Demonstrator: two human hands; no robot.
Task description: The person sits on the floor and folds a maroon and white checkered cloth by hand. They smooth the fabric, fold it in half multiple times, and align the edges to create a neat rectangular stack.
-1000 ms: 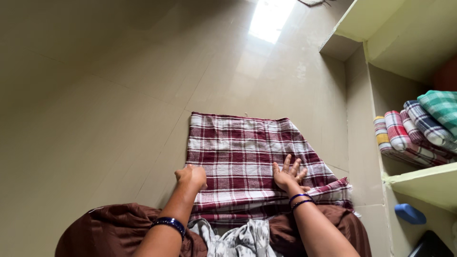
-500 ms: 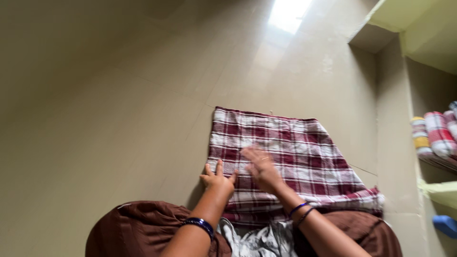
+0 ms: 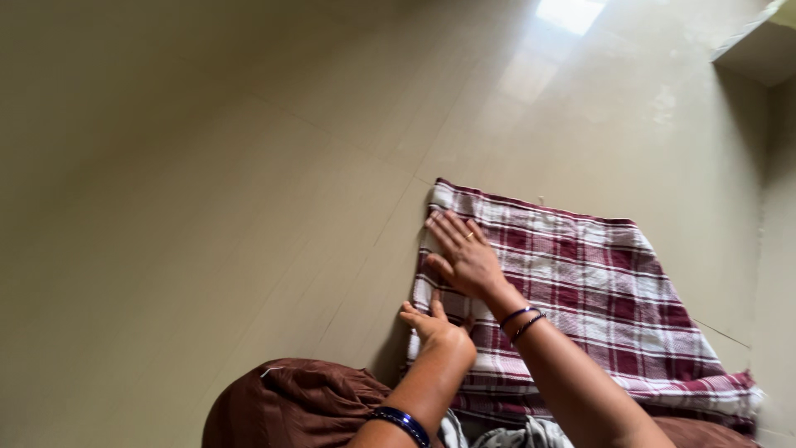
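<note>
A maroon and white checked cloth lies flat on the tiled floor in front of my knees. My right hand reaches across and rests palm down with fingers spread on the cloth's far left corner. My left hand sits lower on the cloth's left edge, fingers curled against the fabric; whether it pinches the edge I cannot tell. Both wrists wear dark bangles.
My brown-clad knee shows at the bottom. A bit of grey-white fabric lies in my lap. A shelf unit's corner sits at the top right. Beige floor tiles stretch to the left.
My right hand has crossed from the cloth's right side to its far left corner. My left hand stays at the left edge. The view has swung left, taking the shelf of folded cloths out of sight.
</note>
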